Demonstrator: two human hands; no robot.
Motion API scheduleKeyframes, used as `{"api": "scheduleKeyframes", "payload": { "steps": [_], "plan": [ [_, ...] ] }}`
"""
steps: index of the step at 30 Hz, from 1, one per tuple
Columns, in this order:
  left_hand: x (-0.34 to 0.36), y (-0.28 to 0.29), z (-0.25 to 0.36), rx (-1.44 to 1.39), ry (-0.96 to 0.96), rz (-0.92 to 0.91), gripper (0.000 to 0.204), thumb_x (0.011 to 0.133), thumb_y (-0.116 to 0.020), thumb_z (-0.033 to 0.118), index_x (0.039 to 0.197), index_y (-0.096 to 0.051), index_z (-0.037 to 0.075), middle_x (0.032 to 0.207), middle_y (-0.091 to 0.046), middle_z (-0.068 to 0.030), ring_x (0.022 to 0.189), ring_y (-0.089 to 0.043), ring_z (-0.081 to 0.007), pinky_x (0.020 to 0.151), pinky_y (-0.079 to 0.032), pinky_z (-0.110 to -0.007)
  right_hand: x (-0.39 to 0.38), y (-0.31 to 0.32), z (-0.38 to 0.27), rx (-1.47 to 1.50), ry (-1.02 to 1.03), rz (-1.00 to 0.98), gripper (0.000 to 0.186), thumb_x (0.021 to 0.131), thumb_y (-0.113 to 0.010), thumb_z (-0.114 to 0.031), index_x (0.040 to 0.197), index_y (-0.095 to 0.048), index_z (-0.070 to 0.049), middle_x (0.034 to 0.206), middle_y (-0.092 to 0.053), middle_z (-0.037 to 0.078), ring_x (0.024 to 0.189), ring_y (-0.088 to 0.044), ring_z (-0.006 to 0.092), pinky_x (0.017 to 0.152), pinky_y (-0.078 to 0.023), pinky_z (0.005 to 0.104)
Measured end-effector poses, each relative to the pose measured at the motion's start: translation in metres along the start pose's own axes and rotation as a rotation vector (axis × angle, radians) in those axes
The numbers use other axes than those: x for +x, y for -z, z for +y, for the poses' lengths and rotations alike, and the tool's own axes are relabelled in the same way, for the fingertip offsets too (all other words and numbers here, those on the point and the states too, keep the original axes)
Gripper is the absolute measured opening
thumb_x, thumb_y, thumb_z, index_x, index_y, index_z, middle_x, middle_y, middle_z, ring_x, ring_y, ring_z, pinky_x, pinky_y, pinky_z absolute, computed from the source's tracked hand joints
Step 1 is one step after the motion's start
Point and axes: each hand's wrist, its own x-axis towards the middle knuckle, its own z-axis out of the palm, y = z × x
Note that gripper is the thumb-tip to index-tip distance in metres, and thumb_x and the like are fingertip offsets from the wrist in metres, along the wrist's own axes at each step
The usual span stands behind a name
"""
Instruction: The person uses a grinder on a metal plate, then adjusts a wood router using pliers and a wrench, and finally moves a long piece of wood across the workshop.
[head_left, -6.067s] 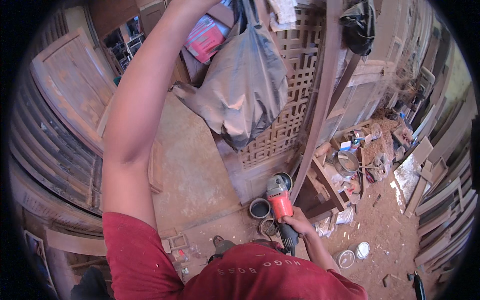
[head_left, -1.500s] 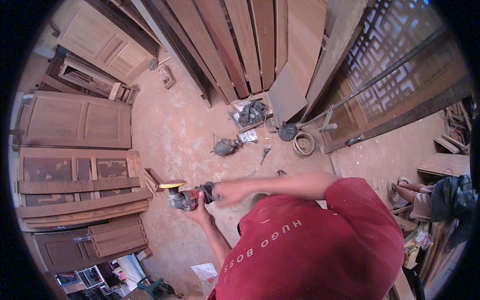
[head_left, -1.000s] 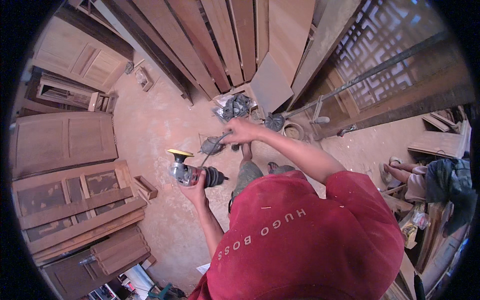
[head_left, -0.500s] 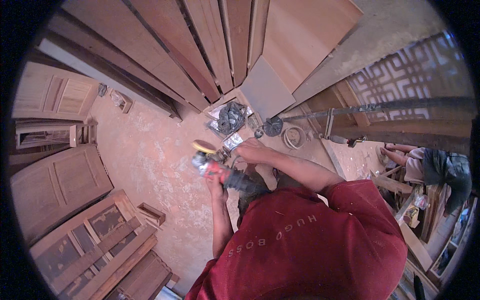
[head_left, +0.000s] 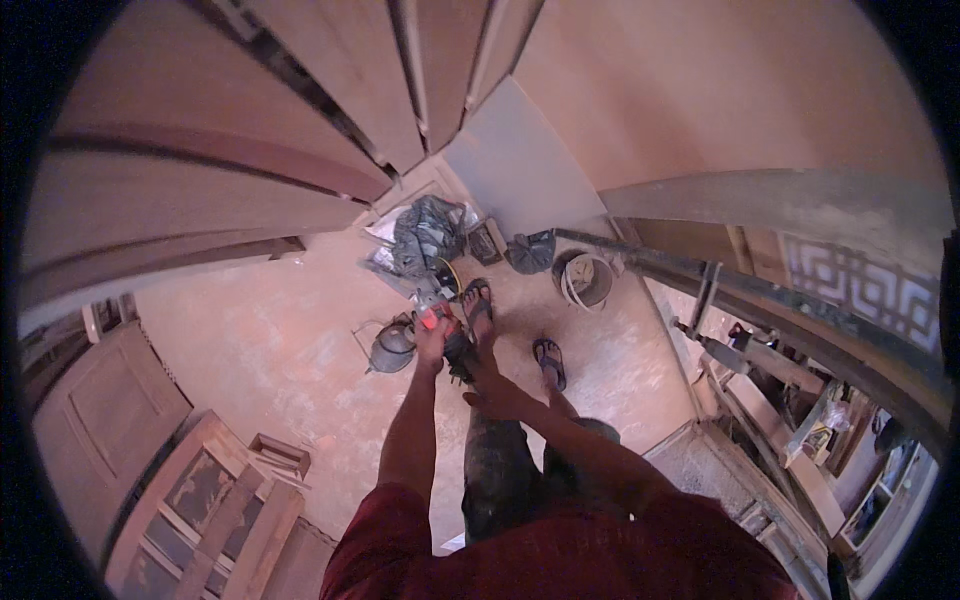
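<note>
A worker in a dark red shirt (head_left: pixel 560 550) bends both arms toward a red-and-black power tool (head_left: pixel 436 317), held just left of the frame's center above a dusty floor (head_left: pixel 250 330). The left forearm rises almost straight from the lower edge, its left hand (head_left: pixel 431 348) wrapped around the tool's red body. The right forearm slants in from the lower right, bringing the right hand (head_left: pixel 492 394) beside the tool's black rear end; whether its fingers grip anything cannot be told. The tool's head points toward the top of the frame, near a crumpled black plastic bag (head_left: pixel 428 232). Just left of the hands sits a dark, rounded vessel (head_left: pixel 393 345); a bucket (head_left: pixel 596 290) stands right of center. Below the tool are sandaled feet, while wooden boards (head_left: pixel 290 60) fan across the upper left.
</note>
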Motion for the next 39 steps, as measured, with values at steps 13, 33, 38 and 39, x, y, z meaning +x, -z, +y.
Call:
{"api": "scheduleKeyframes", "payload": {
  "steps": [13, 33, 38, 39],
  "plan": [
    [0.290, 0.035, -0.119, -0.064, -0.462, 0.539, 0.057, 0.073, -0.081, 0.010, 0.123, -0.055, 0.002, 0.114, -0.063, -0.0081, 0.096, -0.063, -0.0210, 0.087, -0.052, -0.035, -0.175, -0.035, 0.220, 0.170, -0.988, 0.039, 0.025, 0.088, -0.064, -0.015, 0.112, -0.061, -0.007, 0.088, -0.071, 0.015, 0.082, -0.071, 0.0312, 0.071, -0.055, 0.0400],
    [-0.059, -0.057, -0.105, 1.461, -0.016, -0.365, 0.042, 0.089, -0.058, 0.040, 0.104, -0.074, 0.004, 0.107, -0.068, -0.0267, 0.098, -0.067, -0.0408, 0.089, -0.051, -0.048, -0.411, 0.025, 0.089, 0.302, -0.725, -0.270, 0.033, 0.087, -0.061, -0.030, 0.110, -0.070, -0.009, 0.116, -0.067, 0.014, 0.107, -0.064, 0.0332, 0.090, -0.051, 0.0481],
    [-0.195, -0.164, -0.119, 1.130, -0.728, -0.539, 0.023, 0.080, -0.069, 0.016, 0.095, -0.072, -0.002, 0.083, -0.071, -0.0236, 0.085, -0.071, -0.0356, 0.078, -0.054, -0.042, -0.517, 0.042, 0.169, 0.368, -0.831, 0.320, 0.023, 0.086, -0.062, -0.021, 0.097, -0.070, -0.003, 0.081, -0.071, 0.017, 0.080, -0.071, 0.0290, 0.073, -0.055, 0.0437],
    [-0.239, -0.195, -0.105, 1.221, -0.745, -0.580, 0.021, 0.078, -0.070, 0.012, 0.091, -0.071, -0.004, 0.081, -0.071, -0.0228, 0.084, -0.072, -0.0351, 0.076, -0.055, -0.041, -0.538, 0.064, 0.171, 0.438, -0.832, 0.436, 0.024, 0.089, -0.061, -0.025, 0.094, -0.070, -0.003, 0.081, -0.070, 0.018, 0.085, -0.070, 0.0313, 0.077, -0.054, 0.0452]
  ]
}}
